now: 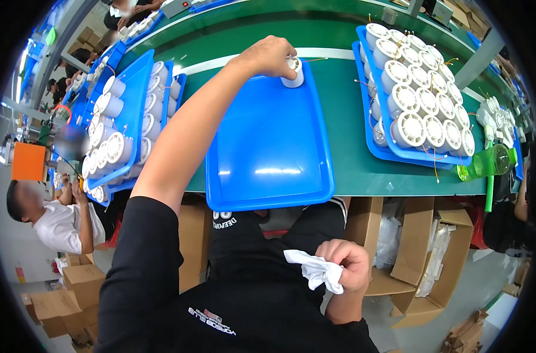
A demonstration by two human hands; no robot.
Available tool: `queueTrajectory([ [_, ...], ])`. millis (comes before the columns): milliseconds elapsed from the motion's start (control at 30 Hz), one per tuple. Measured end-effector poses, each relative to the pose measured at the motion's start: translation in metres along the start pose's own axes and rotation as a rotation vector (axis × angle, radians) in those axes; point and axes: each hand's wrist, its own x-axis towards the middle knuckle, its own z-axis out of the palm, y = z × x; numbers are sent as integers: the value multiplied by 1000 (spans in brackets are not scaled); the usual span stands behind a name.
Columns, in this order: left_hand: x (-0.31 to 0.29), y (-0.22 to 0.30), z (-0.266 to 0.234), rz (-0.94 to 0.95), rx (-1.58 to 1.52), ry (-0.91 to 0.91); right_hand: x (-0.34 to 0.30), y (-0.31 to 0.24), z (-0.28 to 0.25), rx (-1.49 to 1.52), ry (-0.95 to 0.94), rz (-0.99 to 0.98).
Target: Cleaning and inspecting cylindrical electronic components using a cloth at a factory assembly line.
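Note:
My left hand (268,57) reaches to the far end of a blue tray (274,141). Its fingers are closed around a white round housing (292,75) with a slotted top, which stands in the tray's far right corner. A thin wire trails to the right from it. Apart from that housing, the tray's blue bottom is bare where it shows. Near my body, below the table edge, my right hand (347,265) is closed on a crumpled white cloth (316,272) that hangs out past the fingers.
Stacked blue trays (368,132) at right hold rows of similar housings (426,100) with wires sticking out. More loaded trays (139,100) stand tilted at left. A green bottle (485,163) lies at the right table edge. Open cardboard boxes (421,265) sit below. A person (65,220) works at left.

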Motion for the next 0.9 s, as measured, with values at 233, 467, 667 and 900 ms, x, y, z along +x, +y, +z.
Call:
queueTrajectory([
  [233,23,-5,-3,89,33,-41,-1,-5,-8,-16,-4,17],
  [467,44,-6,7,209,-12,10,0,-5,-9,-27,-1,39],
  [667,52,-12,18,292,-43,102,6,1,-5,-45,6,67],
  [900,9,-7,21,187,-4,293,12,13,-1,-67,32,88],
])
